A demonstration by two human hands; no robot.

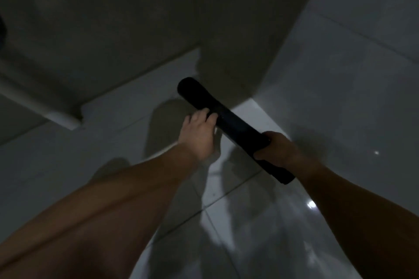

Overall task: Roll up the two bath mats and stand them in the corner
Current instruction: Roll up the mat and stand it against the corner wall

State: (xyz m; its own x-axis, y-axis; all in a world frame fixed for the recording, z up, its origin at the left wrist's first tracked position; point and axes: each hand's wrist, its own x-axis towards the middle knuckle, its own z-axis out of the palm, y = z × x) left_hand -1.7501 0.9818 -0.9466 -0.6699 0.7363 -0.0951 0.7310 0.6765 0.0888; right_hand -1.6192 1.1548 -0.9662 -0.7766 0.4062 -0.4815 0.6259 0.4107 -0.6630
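Both our hands grasp one dark, tightly rolled bath mat [233, 127]; our left hand [199, 133] wraps its middle, our right hand [275, 149] clasps near its lower end; we hold it tilted above the glossy white tiled floor [340, 97], its upper end near the wall corner [226, 63].

1. Left hand [198, 133] — bare, no ring or watch visible in the dim light.
2. Right hand [277, 148] — bare too, wrist unadorned.
3. Both forearms uncovered up to the frame edge; no sleeves show.

Bare tiled floor [317, 102] lies open right of the wall corner [229, 68].
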